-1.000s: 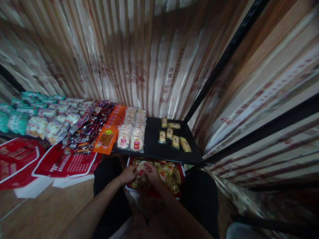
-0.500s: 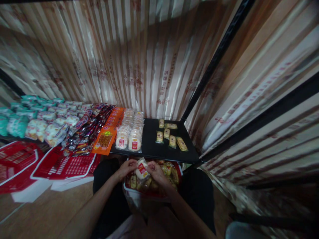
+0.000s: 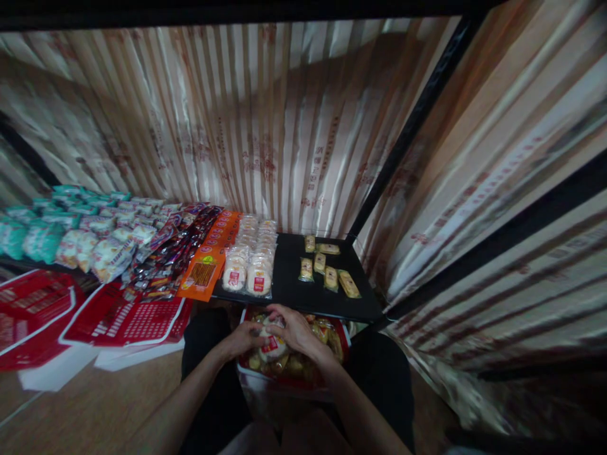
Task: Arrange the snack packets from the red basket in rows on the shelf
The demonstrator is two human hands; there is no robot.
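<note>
Between my two hands is a round white cracker packet (image 3: 272, 345) in clear wrap with a red label. My left hand (image 3: 243, 340) closes on its left side. From the upper right my right hand (image 3: 293, 330) grips it, with the fingers curled over its top. Below both hands a red basket (image 3: 348, 347) with a white rim sits between my knees. Several yellow wrapped snacks (image 3: 294, 366) fill it. Two rows of similar white cracker packets (image 3: 260, 278) stand on the black shelf (image 3: 289, 278) just ahead.
On the shelf's right part lie several small yellow packets (image 3: 331, 278). Further left are orange packs (image 3: 202, 275), dark red sachets (image 3: 161, 265), white packs (image 3: 111, 256) and green packs (image 3: 42, 240). Red baskets (image 3: 128, 319) stand at lower left. A black post (image 3: 403, 139) rises at the shelf's right corner.
The cracker packet has dropped slightly toward the basket's contents. My right hand has shifted from its right side to over its top. The view has tilted up a little.
</note>
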